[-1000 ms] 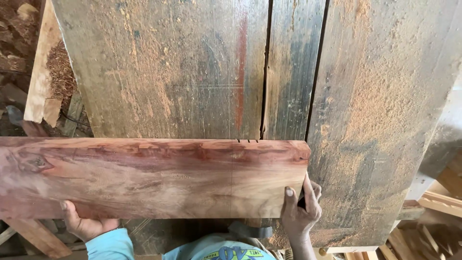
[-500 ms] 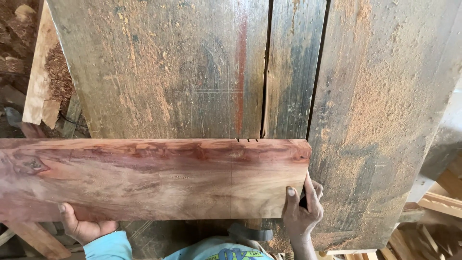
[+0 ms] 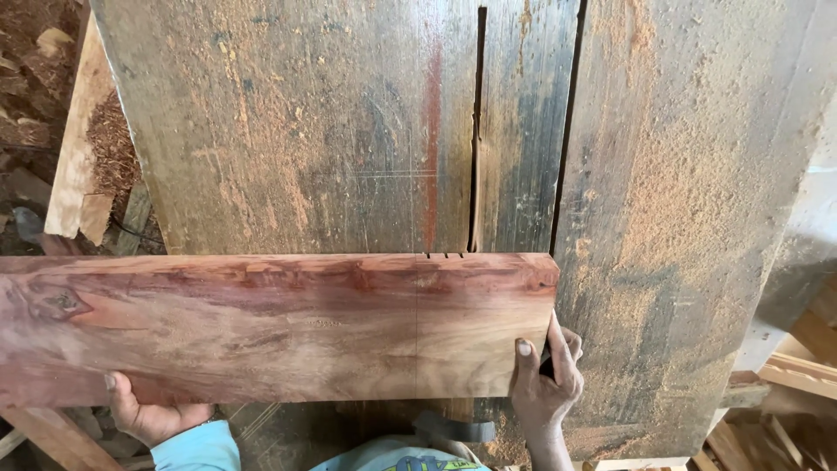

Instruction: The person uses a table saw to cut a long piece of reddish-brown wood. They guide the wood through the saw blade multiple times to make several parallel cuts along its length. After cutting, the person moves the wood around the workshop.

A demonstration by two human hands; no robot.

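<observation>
We see a reddish wooden board (image 3: 270,327) lying flat across a dusty saw table (image 3: 697,218), and its long axis runs from left to right, across the body of the person. The board lies just beyond both sets of fingers, so it is on the far side of them. The right hand (image 3: 545,384) grips the near right corner of the board: the thumb rests on the top face and the other fingers are curled around the end edge. The left hand (image 3: 148,414) holds the near edge further to the left, with the thumb on top and the remaining fingers hidden below the board, so we cannot tell exactly how they are closed. Straight ahead of the right fingers, a narrow slot (image 3: 477,131) in the table meets the far edge of the board, where 3 small notches (image 3: 443,255) are visible. The right hand is nearer to this slot than the left one
</observation>
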